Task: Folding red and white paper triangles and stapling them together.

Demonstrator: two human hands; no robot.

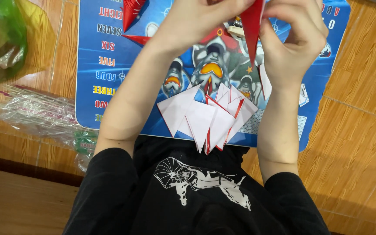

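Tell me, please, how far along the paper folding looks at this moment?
Done: a fan of folded white, red-edged pieces lies on the blue mat, with red folded shapes at its far edge. In hand: the left hand and right hand pinch a pointed red piece between them. Left: hard to judge; no loose flat sheets show, only a clear plastic packet beside the mat.

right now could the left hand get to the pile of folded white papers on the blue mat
Probably yes: the pile of folded papers lies uncovered just below the left hand, but that hand pinches the red paper with the right hand.
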